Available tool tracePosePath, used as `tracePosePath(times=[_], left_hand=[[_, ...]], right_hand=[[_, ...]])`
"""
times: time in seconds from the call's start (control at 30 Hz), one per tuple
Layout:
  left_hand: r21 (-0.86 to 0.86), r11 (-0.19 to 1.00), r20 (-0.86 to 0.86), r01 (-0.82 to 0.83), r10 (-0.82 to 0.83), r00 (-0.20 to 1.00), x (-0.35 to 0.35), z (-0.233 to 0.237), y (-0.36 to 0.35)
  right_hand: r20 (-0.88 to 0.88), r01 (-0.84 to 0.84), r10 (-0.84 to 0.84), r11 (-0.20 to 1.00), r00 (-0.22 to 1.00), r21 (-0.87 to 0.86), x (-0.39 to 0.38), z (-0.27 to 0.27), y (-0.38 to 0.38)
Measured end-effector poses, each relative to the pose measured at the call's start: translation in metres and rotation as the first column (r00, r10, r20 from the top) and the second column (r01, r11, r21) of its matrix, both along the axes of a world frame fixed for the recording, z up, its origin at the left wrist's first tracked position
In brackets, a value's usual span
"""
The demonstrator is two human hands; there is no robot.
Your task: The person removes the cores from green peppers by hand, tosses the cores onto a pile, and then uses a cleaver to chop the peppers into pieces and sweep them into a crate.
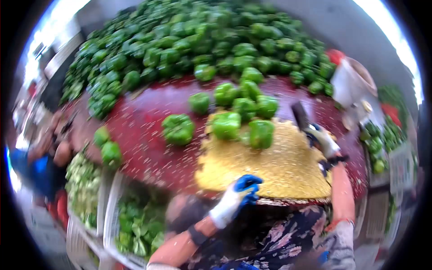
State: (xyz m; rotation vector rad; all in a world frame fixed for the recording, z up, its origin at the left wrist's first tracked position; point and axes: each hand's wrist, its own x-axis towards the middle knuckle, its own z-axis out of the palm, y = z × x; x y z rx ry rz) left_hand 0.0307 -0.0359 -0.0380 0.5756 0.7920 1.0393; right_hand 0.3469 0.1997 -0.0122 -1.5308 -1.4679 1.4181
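Left hand (246, 191): grip unclear; right hand (320, 137): clasps dark tool (299, 115); seed-strewn table (146, 119), crates (112, 202) beside.

White bucket (344, 85), pale crate (402, 168), another person (38, 164)

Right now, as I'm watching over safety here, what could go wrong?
The dark, blocky tool in the white-and-blue-gloved right hand may be sharp and could nick the gloved left hand if brought near. Pale seeds strewn over the yellow surface might let the loose green bell peppers at its far edge slip.
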Motion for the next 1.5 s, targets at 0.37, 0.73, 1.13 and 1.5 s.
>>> tracePosePath(times=[0.37,0.73,1.13,1.5], left_hand=[[0.430,0.764,-0.184,-0.482,0.596,0.781,-0.120,0.103,-0.012],[0.815,0.194,-0.525,-0.547,0.647,-0.553,-0.518,-0.071,-0.051],[0.683,0.633,-0.716,-0.364,0.484,-0.503,-0.331,-0.039,0.083],[0.057,0.776,0.496,-0.628,0.524,0.692,-0.267,0.021,0.021]], right_hand=[[0.754,-0.432,-0.045,0.796,0.656,0.423,-0.065,0.000,-0.075],[0.899,-0.656,0.043,0.699,0.436,0.285,-0.060,-0.059,-0.087],[0.919,-0.597,0.083,0.781,0.386,0.181,-0.076,-0.039,-0.095],[0.887,-0.590,0.179,0.798,0.426,0.122,-0.065,-0.035,-0.089]])
